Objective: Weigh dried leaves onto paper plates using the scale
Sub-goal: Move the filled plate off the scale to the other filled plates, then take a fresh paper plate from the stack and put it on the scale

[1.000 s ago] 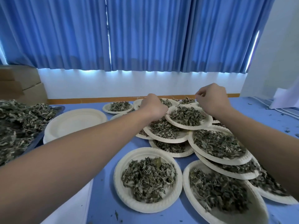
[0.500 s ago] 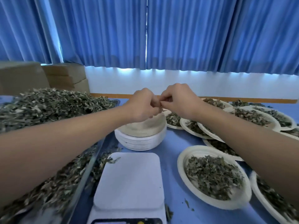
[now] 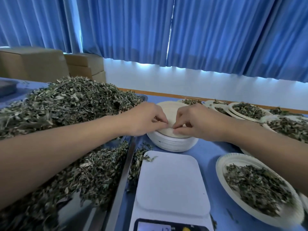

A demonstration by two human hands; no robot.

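Observation:
A stack of empty white paper plates [image 3: 173, 144] stands on the blue table beyond the scale. My left hand [image 3: 146, 120] and my right hand [image 3: 196, 124] meet over it, and the fingertips of both pinch the near rim of the top plate [image 3: 168, 110]. The white scale [image 3: 170, 184] sits close in front of me with nothing on its platform; its display is at the bottom edge. A big heap of dried leaves [image 3: 70, 104] fills a metal tray [image 3: 123, 177] on the left.
Several filled paper plates lie to the right, the nearest filled plate [image 3: 221, 165] beside the scale, others [image 3: 233, 112] farther back. Cardboard boxes [image 3: 41, 64] stand at the back left under blue curtains. Loose leaf bits lie between tray and scale.
My view swung left from the filled plates to the scale and plate stack. Both hands came together and dropped onto the top plate's rim, which they now pinch.

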